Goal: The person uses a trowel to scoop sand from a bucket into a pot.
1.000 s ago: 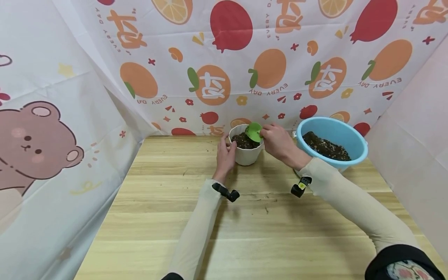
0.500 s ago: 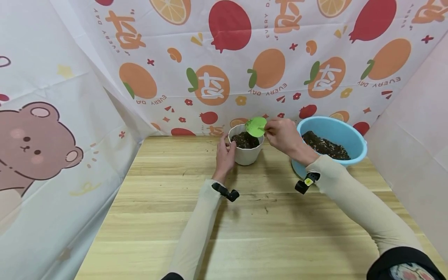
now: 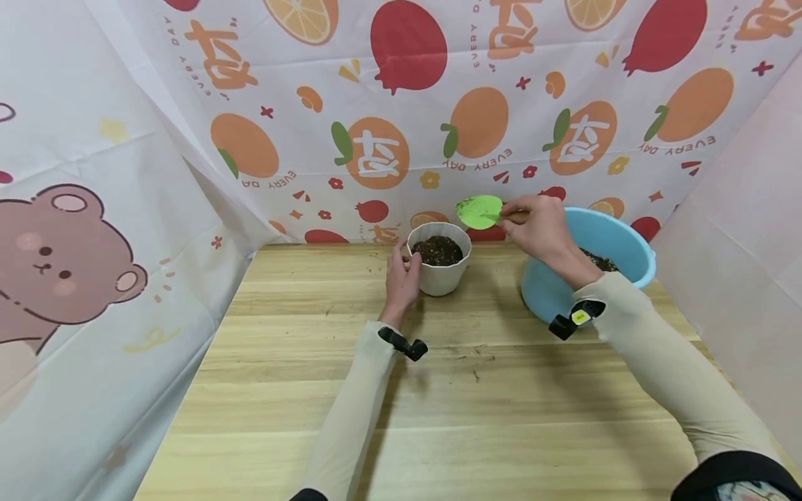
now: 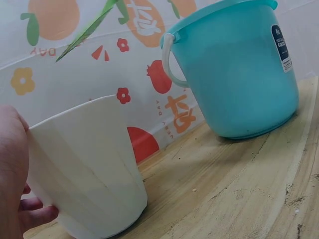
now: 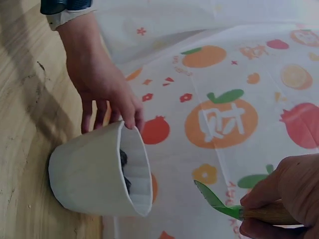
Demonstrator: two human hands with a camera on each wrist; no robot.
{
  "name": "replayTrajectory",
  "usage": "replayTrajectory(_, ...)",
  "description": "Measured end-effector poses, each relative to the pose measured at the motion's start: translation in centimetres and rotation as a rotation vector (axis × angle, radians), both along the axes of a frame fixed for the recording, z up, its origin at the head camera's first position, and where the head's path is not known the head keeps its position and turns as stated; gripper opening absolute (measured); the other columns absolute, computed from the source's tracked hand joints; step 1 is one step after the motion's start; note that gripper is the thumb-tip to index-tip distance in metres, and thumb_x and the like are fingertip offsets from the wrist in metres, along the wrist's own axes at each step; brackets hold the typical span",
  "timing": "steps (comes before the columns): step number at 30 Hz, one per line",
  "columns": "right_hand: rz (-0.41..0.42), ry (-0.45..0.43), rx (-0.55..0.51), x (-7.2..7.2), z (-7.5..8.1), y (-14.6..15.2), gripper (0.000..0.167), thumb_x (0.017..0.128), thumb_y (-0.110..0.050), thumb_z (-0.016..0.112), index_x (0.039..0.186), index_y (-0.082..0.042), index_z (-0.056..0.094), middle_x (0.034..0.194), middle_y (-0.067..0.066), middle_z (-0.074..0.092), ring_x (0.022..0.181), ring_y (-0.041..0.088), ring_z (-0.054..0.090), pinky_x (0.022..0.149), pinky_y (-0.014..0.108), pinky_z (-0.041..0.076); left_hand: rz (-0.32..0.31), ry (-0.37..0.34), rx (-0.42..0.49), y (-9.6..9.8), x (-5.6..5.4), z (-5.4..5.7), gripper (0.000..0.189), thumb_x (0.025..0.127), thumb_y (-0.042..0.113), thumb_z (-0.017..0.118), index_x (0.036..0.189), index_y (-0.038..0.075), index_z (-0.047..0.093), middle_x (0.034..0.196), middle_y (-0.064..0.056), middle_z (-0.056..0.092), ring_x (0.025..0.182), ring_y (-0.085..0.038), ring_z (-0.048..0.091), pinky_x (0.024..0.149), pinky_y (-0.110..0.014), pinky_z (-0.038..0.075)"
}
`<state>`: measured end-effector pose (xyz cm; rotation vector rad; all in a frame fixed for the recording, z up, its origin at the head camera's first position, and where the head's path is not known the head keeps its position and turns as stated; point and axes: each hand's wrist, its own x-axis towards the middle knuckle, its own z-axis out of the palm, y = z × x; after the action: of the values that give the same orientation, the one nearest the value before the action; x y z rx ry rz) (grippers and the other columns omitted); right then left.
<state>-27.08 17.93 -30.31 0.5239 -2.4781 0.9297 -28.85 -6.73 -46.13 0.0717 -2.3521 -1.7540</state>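
A white plant pot (image 3: 443, 280) with dark soil (image 3: 438, 252) inside stands upright near the back of the table. My left hand (image 3: 403, 282) grips its left side, thumb at the rim and fingers along the outer wall, as the right wrist view shows. My right hand (image 3: 544, 229) pinches the wooden handle (image 5: 269, 214) of a small trowel. The trowel's green blade (image 3: 479, 211) is in the air, up and right of the pot, with a few dark specks on it. Partly behind the right hand and forearm is a light blue bucket (image 3: 540, 287) holding more dark soil (image 3: 600, 261).
Crumbs of soil (image 3: 479, 358) lie scattered on the wooden table (image 3: 282, 390) in front of the pot. A fruit-print cloth (image 3: 301, 139) hangs right behind the table's back edge. The bucket's white handle (image 4: 168, 64) hangs on its side towards the pot.
My right hand has lifted the trowel out of the pot and carried it up and right, towards the bucket. The left hand has stayed on the pot.
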Motion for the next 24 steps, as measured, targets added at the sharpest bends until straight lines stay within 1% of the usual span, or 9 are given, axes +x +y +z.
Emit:
replayTrajectory(2,-0.020,-0.047,-0.032,0.1,0.2,0.6,0.014,0.085,-0.002,0.075,0.097,0.005,0.079,0.097,0.024,0.077,0.085,0.035,0.077,0.073,0.043,0.063,0.001,-0.002,0.000,0.0,0.0,0.0,0.051,0.106,0.033,0.045,0.155,0.020,0.036,0.124,-0.015,0.047,0.107,-0.031,0.057,0.088,-0.047,0.049)
replayTrajectory(5,-0.061,-0.140,-0.073,0.4,0.7,1.8,0.017,0.087,-0.003,0.076,0.101,0.005,0.078,0.101,0.026,0.076,0.089,0.035,0.077,0.071,0.027,0.062,0.002,-0.011,-0.002,0.0,0.1,0.1,0.052,0.106,0.034,0.045,0.155,0.020,0.036,0.125,-0.015,0.047,0.107,-0.031,0.057,0.089,-0.046,0.049)
replayTrajectory(7,-0.099,-0.204,-0.091,0.7,1.1,2.6,0.019,0.087,-0.006,0.077,0.104,0.004,0.078,0.104,0.026,0.076,0.089,0.031,0.078,0.067,0.018,0.058,0.002,-0.015,-0.002,0.0,0.1,0.1,0.052,0.106,0.035,0.045,0.155,0.020,0.036,0.125,-0.015,0.047,0.108,-0.031,0.057,0.089,-0.046,0.049)
replayTrajectory(10,-0.165,-0.286,-0.103,1.1,1.9,4.0,0.025,0.088,-0.012,0.078,0.108,0.002,0.077,0.107,0.024,0.076,0.087,0.021,0.078,0.062,0.010,0.053,0.000,-0.014,-0.006,0.0,0.1,0.1,0.053,0.106,0.036,0.045,0.155,0.021,0.035,0.126,-0.014,0.047,0.109,-0.030,0.058,0.090,-0.046,0.049)
replayTrajectory(13,-0.226,-0.316,-0.101,1.4,2.4,5.5,0.029,0.087,-0.017,0.080,0.110,0.001,0.077,0.102,0.018,0.078,0.082,0.010,0.077,0.061,0.008,0.051,-0.002,-0.008,-0.007,-0.1,0.1,0.1,0.054,0.106,0.037,0.045,0.156,0.021,0.035,0.126,-0.014,0.047,0.109,-0.030,0.058,0.091,-0.046,0.049)
replayTrajectory(18,-0.280,-0.333,-0.102,1.7,2.8,8.1,0.033,0.086,-0.023,0.081,0.111,-0.002,0.077,0.087,-0.001,0.081,0.069,-0.011,0.068,0.062,0.008,0.050,-0.002,0.011,-0.010,-0.1,0.0,0.0,0.054,0.106,0.036,0.045,0.156,0.019,0.036,0.125,-0.015,0.048,0.107,-0.031,0.058,0.090,-0.046,0.049)
replayTrajectory(20,-0.299,-0.340,-0.099,1.9,2.9,9.0,0.035,0.086,-0.025,0.081,0.112,-0.002,0.077,0.081,-0.009,0.079,0.065,-0.016,0.062,0.061,0.009,0.050,-0.002,0.013,-0.010,-0.1,0.0,0.0,0.053,0.106,0.035,0.045,0.156,0.018,0.036,0.124,-0.015,0.048,0.106,-0.030,0.057,0.090,-0.046,0.048)
replayTrajectory(23,-0.315,-0.327,-0.097,2.0,2.8,10.1,0.037,0.086,-0.027,0.081,0.112,-0.001,0.077,0.071,-0.022,0.073,0.061,-0.018,0.060,0.060,0.009,0.049,0.000,0.014,-0.010,-0.1,0.0,0.0,0.053,0.106,0.034,0.046,0.155,0.018,0.036,0.124,-0.015,0.048,0.104,-0.029,0.057,0.089,-0.044,0.048)
replayTrajectory(24,-0.322,-0.318,-0.094,2.0,2.8,10.5,0.037,0.086,-0.028,0.081,0.111,-0.001,0.077,0.070,-0.024,0.071,0.061,-0.018,0.059,0.059,0.009,0.049,0.002,0.016,-0.012,0.0,0.0,-0.1,0.053,0.106,0.034,0.046,0.155,0.018,0.036,0.123,-0.015,0.048,0.103,-0.029,0.057,0.088,-0.044,0.048)
